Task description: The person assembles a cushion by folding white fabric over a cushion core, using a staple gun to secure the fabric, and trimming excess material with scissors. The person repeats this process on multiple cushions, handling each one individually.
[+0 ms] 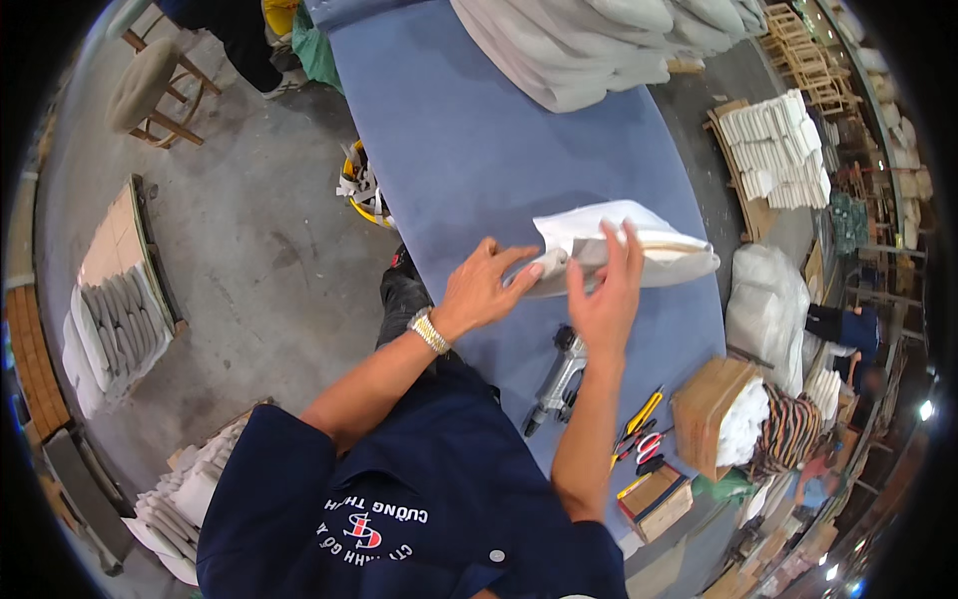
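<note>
A white fabric-covered cushion (679, 262) stands tilted over the blue-grey table top, its far side bulging and a tan edge showing along it. My left hand (487, 287), with a metal watch on the wrist, pinches the cushion's left end between thumb and forefinger. In front of the near side, my right hand (607, 298) is raised with its fingers apart, the fingertips against the cushion's edge. Below the hands a silver air stapler (561, 379) lies on the table, close to my right forearm.
Yellow-handled cutters (639, 414) and red-and-black scissors (649, 447) lie right of my forearm, beside a small open box (654, 499). A carton with white stuffing (714, 414) stands at the right. Pale covers (599, 50) are heaped at the table's far end; a stool (150, 90) stands left.
</note>
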Demonstrator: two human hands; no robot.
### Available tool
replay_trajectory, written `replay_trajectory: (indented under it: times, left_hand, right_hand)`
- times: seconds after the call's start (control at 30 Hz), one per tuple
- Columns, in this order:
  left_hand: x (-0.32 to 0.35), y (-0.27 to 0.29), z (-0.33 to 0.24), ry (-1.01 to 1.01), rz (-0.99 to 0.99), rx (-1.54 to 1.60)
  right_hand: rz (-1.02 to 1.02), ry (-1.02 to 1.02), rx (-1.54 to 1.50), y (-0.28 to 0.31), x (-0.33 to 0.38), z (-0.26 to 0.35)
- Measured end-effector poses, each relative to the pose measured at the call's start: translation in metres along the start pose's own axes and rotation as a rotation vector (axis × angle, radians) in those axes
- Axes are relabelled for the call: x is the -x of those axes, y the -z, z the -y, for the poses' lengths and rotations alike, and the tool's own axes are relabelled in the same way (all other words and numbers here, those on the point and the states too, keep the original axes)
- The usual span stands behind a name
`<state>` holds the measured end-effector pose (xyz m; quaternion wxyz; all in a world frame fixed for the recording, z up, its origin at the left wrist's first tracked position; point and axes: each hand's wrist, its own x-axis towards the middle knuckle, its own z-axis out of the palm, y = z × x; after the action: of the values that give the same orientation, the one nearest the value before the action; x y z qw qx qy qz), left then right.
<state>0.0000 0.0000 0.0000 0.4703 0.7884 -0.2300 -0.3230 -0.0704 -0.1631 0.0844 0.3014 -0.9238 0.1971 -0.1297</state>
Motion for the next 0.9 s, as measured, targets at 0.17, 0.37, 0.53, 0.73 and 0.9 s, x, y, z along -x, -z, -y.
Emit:
replay_trajectory:
  times: [0.17, 0.37, 0.53, 0.73, 0.9]
  left_hand:
    - [-0.011, 0.013, 0.001, -0.344, -0.228, -0.096]
    - [0.008, -0.008, 0.000, -0.345, -0.176, -0.062]
    - [0.030, -0.020, 0.010, -0.399, -0.208, -0.149]
    - [0.039, -0.028, 0.008, -0.440, -0.220, -0.230]
    - [0.041, -0.033, 0.012, -0.395, -0.233, -0.174]
  right_hand:
    - [0.045, 0.154, 0.012, -0.016, -0.030, -0.022]
    - [-0.164, 0.161, -0.084, -0.014, 0.053, -0.042]
    - [-0.305, 0.059, -0.191, -0.045, 0.093, -0.043]
    - [-0.071, -0.204, -0.189, -0.009, 0.081, -0.018]
    - [0.090, -0.135, -0.165, -0.005, 0.070, -0.005]
